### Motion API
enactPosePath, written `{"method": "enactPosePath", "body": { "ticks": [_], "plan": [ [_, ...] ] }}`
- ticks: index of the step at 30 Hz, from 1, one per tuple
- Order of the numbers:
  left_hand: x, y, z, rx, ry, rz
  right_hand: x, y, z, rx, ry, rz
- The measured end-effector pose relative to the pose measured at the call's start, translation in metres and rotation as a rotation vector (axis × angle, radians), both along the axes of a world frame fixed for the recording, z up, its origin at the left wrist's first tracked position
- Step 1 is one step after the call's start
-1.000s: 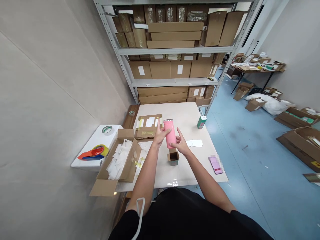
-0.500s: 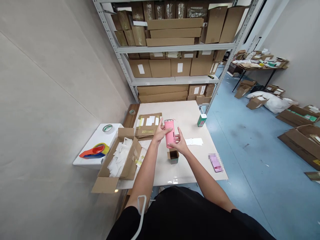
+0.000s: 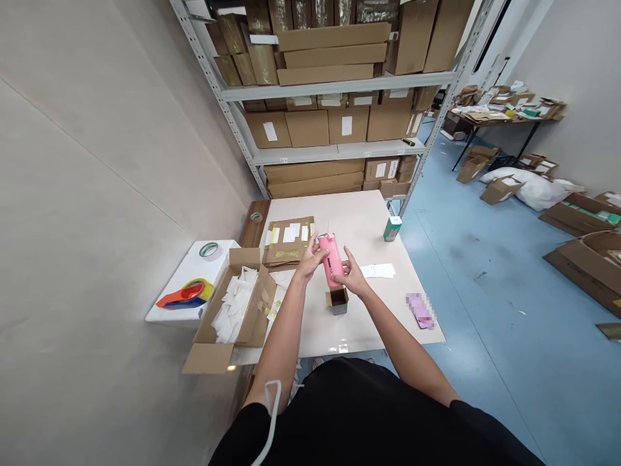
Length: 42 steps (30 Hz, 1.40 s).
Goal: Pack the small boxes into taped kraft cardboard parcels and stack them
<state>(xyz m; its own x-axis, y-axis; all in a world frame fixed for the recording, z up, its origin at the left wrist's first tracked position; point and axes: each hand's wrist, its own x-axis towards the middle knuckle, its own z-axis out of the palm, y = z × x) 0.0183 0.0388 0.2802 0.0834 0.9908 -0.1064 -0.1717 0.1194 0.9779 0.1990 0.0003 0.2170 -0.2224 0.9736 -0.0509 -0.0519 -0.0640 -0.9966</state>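
A pink tumbler (image 3: 331,261) with dark lettering is held between both hands above the table, tilted slightly. My left hand (image 3: 310,260) grips its upper left side, thumb across the front. My right hand (image 3: 351,274) holds the lower right side, with the thumb near the base and the index finger raised. Just below the tumbler stands a small open carton (image 3: 338,301), green outside and brown inside, its flap up. A green and white box (image 3: 392,229) stands at the table's right edge.
On the white table (image 3: 310,330) lie flattened cardboard (image 3: 290,241), white papers (image 3: 378,270) and a purple pixelated item (image 3: 420,310). An open carton of white packets (image 3: 237,304) stands left, beside a tape dispenser (image 3: 187,294). A loaded shelf rack (image 3: 334,153) stands behind.
The tumbler has turned in my hands, bringing the dark lettering round to the front, and it leans a little more. The camera view has shifted slightly.
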Motion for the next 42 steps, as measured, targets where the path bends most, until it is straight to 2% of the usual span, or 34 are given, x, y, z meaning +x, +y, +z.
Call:
{"method": "enactPosePath", "body": {
  "ticks": [6,11,15,17,21,24,27,31,34,39,42],
  "plan": [
    [-0.003,0.006,-0.003,0.036,0.151,0.030,0.001,-0.003,-0.017,-0.019,-0.042,-0.001],
    [-0.002,0.011,-0.026,0.085,0.282,0.124,0.003,-0.005,-0.040,-0.003,-0.086,0.032],
    [-0.004,0.009,-0.055,0.098,0.319,0.189,0.018,-0.005,-0.079,-0.035,-0.126,-0.104],
    [-0.005,0.005,-0.071,0.095,0.349,0.219,0.027,-0.008,-0.103,-0.088,-0.235,-0.157],
    [-0.003,-0.005,-0.097,0.054,0.452,0.242,0.033,-0.020,-0.145,-0.127,-0.463,-0.036],
    [0.003,-0.014,-0.111,0.003,0.537,0.254,0.028,-0.030,-0.165,-0.155,-0.544,0.032],
    [0.010,-0.021,-0.124,-0.018,0.567,0.231,0.024,-0.036,-0.176,-0.211,-0.623,0.074],
    [0.015,-0.032,-0.139,0.012,0.642,0.218,0.024,-0.039,-0.184,-0.214,-0.638,0.088],
    [0.018,-0.040,-0.145,0.051,0.702,0.198,0.025,-0.040,-0.189,-0.253,-0.572,0.053],
    [0.024,-0.052,-0.147,0.117,0.801,0.086,0.030,-0.045,-0.194,-0.388,-0.363,0.016],
    [0.032,-0.058,-0.155,0.120,0.899,0.021,0.034,-0.048,-0.193,-0.456,-0.296,0.005]
  ]
}}
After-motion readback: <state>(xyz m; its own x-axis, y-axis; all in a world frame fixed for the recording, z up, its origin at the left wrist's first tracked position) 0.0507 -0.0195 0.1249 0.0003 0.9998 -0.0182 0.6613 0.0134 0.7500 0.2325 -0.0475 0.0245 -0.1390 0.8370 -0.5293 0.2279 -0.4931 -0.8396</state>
